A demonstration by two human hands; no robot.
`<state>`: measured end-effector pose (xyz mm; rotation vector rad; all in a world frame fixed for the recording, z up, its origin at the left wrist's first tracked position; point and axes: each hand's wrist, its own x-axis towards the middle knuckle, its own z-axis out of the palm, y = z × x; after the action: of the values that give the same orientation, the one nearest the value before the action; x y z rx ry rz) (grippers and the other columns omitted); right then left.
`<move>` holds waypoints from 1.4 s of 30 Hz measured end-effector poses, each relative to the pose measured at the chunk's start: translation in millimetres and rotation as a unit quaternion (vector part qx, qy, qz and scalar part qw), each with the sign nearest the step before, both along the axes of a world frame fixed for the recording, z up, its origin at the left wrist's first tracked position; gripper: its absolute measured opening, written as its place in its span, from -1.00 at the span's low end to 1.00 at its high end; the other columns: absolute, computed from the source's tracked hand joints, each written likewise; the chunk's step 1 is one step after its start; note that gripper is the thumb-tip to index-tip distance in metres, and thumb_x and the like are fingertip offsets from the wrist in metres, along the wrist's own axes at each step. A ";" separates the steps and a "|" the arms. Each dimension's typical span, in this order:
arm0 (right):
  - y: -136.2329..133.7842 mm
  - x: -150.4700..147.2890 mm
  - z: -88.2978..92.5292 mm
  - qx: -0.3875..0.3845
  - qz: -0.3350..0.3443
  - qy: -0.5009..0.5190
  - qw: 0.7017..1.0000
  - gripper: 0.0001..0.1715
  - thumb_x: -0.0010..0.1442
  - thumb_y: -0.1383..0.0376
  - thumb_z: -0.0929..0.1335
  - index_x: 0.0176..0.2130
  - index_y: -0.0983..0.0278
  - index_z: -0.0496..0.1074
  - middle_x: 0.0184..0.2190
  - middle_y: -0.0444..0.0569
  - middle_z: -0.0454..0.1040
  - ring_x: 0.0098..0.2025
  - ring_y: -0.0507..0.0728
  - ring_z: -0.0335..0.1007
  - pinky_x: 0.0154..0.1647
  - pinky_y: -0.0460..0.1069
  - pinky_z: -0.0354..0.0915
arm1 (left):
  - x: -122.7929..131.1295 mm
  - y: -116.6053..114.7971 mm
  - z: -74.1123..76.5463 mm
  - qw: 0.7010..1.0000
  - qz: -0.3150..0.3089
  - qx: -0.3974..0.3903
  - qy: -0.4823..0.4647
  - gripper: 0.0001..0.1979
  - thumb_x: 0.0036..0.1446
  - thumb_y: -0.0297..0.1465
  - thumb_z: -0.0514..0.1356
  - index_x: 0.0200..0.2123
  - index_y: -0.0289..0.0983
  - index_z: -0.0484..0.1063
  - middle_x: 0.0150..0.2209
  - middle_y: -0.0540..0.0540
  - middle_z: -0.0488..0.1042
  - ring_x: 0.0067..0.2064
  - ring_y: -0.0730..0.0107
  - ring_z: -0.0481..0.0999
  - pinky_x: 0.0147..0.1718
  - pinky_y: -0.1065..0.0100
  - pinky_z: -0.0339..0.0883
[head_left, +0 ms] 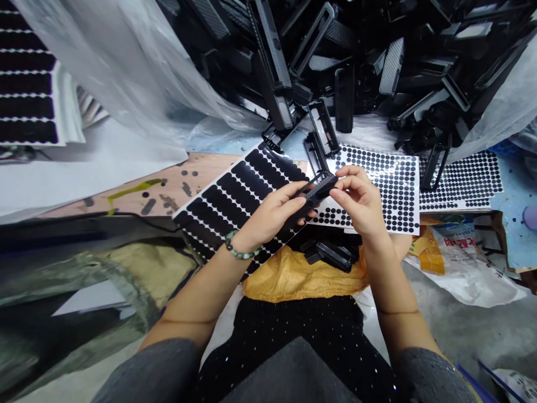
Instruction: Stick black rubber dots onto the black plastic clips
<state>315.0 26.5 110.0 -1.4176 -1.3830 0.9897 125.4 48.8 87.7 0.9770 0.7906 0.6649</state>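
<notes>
Left hand (274,211) clamps the black oblong plastic casing (319,189), likely light, stiff, best edge-held; right hand (361,204) at its end, closure indeterminate.

I remotely monitored one head-worn camera, which faced forward and down from near, above and behind the gripping left hand (272,214).

Grey floor (453,330), perhaps concrete, below a worktable (210,165) partly wood-toned, partly light blue.

Wooden tabletop (213,162): oval-sticker sheet (231,193), dotted sheet (398,193), yellow strip (133,189).
</notes>
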 end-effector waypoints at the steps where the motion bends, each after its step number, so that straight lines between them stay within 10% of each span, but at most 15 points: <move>1: -0.2 0.1 0.3 0.002 0.001 -0.003 1.000 -0.77 0.11 0.14 0.43 -0.46 0.22 0.45 -0.14 -0.04 0.38 -0.10 0.11 0.34 -0.15 0.07 0.37 | 0.3 0.1 0.3 1.000 0.001 -0.003 -0.004 -0.61 0.12 -0.22 0.26 -0.02 -0.26 0.43 -0.21 -0.10 0.58 -0.32 0.34 0.63 -0.50 0.45 0.46; 17: -12.8 -15.8 3.6 0.099 -0.122 -0.131 0.979 -0.87 0.18 0.17 0.41 -0.27 0.15 0.48 0.04 0.01 0.30 -0.03 0.19 0.37 -0.04 0.17 0.42 | 7.0 -11.4 1.9 0.998 0.023 0.040 0.033 -0.54 0.09 -0.26 0.31 0.05 -0.28 0.38 -0.14 -0.16 0.58 -0.23 0.30 0.65 -0.44 0.46 0.53; 26: -12.7 -17.8 -13.9 -0.015 -0.069 0.051 0.996 -0.09 -0.02 0.03 0.53 0.23 0.05 0.18 0.06 0.01 0.43 -0.09 0.11 0.47 -0.12 0.04 0.51 | 8.3 -18.7 -2.6 0.998 0.045 0.039 0.000 -0.60 0.11 -0.24 0.31 -0.01 -0.22 0.36 -0.17 -0.11 0.59 -0.39 0.46 0.60 -0.48 0.48 0.52; 34: -19.1 -9.6 -11.5 -0.029 -0.085 0.109 0.990 -0.61 0.07 0.06 0.46 -0.11 0.16 0.53 -0.19 -0.10 0.59 -0.20 0.09 0.54 -0.07 0.09 0.50 | 8.0 -18.7 -2.9 0.983 -0.019 0.169 0.068 -0.63 0.18 -0.20 0.23 0.01 -0.22 0.41 -0.06 -0.14 0.55 -0.18 0.31 0.60 -0.26 0.34 0.54; 42: -23.9 33.6 -28.0 -0.020 -0.062 -0.164 0.984 -0.77 0.23 0.23 0.31 -0.22 0.22 0.55 -0.25 0.01 0.57 -0.16 0.16 0.50 -0.01 0.15 0.41 | 46.0 61.4 -10.5 0.905 0.093 0.289 0.299 -0.78 0.13 -0.24 0.24 -0.40 -0.28 0.43 -0.29 -0.13 0.46 -0.21 0.21 0.52 -0.03 0.12 0.40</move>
<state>348.6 2.5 82.0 -1.7333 -1.4920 0.7293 171.3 110.3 77.2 1.7099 1.2751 0.7953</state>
